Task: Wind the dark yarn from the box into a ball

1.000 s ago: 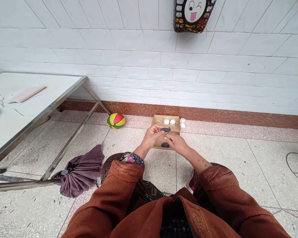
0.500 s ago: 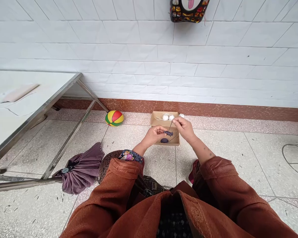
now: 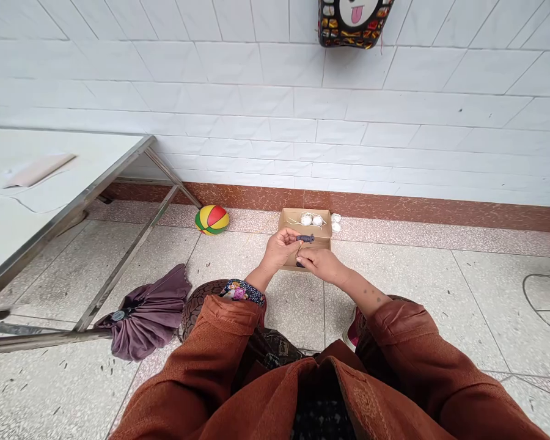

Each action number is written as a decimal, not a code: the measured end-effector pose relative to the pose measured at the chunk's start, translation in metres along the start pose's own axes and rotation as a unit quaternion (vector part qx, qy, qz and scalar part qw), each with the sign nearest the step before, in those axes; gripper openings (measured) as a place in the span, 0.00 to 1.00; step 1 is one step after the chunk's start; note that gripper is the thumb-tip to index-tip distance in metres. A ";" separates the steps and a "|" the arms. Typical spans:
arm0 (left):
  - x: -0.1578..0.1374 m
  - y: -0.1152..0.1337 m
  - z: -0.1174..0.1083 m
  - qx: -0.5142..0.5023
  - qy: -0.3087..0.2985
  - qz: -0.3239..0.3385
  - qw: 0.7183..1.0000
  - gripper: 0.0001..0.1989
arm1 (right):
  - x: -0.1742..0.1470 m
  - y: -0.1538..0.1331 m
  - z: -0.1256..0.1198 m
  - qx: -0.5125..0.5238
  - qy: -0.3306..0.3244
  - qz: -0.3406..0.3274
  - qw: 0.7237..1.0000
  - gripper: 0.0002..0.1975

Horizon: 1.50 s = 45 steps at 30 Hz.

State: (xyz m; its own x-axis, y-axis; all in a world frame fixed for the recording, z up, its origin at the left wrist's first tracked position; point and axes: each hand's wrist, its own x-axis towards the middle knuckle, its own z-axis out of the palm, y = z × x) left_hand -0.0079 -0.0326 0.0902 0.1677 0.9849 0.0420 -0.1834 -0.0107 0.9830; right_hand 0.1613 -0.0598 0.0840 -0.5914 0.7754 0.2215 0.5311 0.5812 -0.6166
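My left hand [image 3: 279,249] is closed on a small bundle of dark purple-blue yarn [image 3: 305,238], which sticks out past the fingertips to the right. Just below it, my right hand [image 3: 321,264] is closed with thumb and fingers together, pinching what looks like a strand of the same yarn; the strand is mostly hidden. Both hands are above an open cardboard box [image 3: 288,264]. Part of a dark yarn ball [image 3: 299,264] shows in the box beside my right fingertips. White balls of thread [image 3: 306,219] lie in the box's far part.
More small white pieces [image 3: 336,222] lie right of the box. A colourful ball [image 3: 212,219] rests by the wall. To the left, a folded purple umbrella [image 3: 153,318] is by a metal-framed table [image 3: 110,143]. A thin metal loop [image 3: 527,293] is at far right.
My right hand has moved down and left, from above the bundle to below it. My left hand stays closed on the bundle, which has risen slightly.
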 end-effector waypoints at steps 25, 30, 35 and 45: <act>-0.002 -0.005 -0.005 -0.041 0.022 -0.025 0.999 0.14 | 0.000 0.005 0.005 0.030 0.009 0.032 0.999 0.13; 0.006 -0.011 -0.008 0.025 0.054 -0.022 0.998 0.12 | 0.006 -0.008 -0.015 0.031 0.010 -0.027 0.999 0.14; 0.001 -0.012 -0.002 0.050 -0.014 -0.027 0.998 0.11 | 0.035 0.010 -0.046 0.066 0.125 0.026 0.990 0.14; 0.010 -0.003 0.001 -0.062 0.008 -0.018 0.998 0.15 | 0.028 0.060 -0.006 0.050 0.092 0.170 0.980 0.12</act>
State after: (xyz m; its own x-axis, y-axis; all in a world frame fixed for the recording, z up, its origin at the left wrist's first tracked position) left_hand -0.0048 -0.0229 0.0878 0.1607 0.9870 0.0027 -0.2960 0.0456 0.9541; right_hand 0.1803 -0.0017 0.0574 -0.2657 0.9569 0.1171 0.6112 0.2611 -0.7472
